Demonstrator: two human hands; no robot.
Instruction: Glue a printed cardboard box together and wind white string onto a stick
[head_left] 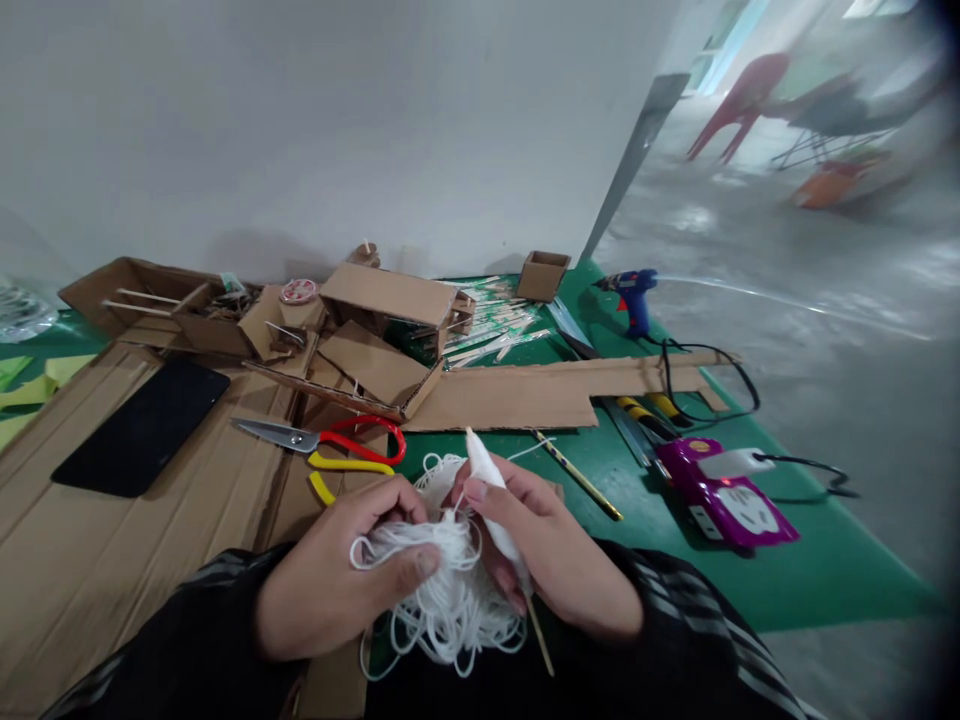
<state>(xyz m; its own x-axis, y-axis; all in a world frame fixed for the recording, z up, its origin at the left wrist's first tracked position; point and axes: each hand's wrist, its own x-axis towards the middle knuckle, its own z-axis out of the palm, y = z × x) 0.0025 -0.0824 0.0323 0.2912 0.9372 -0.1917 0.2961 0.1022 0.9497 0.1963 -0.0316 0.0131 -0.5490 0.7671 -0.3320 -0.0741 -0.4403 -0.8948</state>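
My left hand (341, 570) grips a loose tangle of white string (442, 590) near the table's front edge, thumb pressed on the strands. My right hand (559, 555) holds a thin wooden stick wrapped in white string (491, 495), its wrapped tip pointing up and away and its bare end sticking out below my palm. More white string (439, 470) lies coiled on the table just beyond my fingers. Both hands touch the tangle.
Red-handled scissors (322, 438) and yellow-handled pliers (341, 470) lie just beyond my left hand. A black phone (142, 425) rests on flat cardboard (90, 540). Cardboard pieces, wooden sticks (487, 320), a blue glue gun (634, 295), a purple power strip (724, 495) and a pencil (581, 477) crowd the green table (810, 570).
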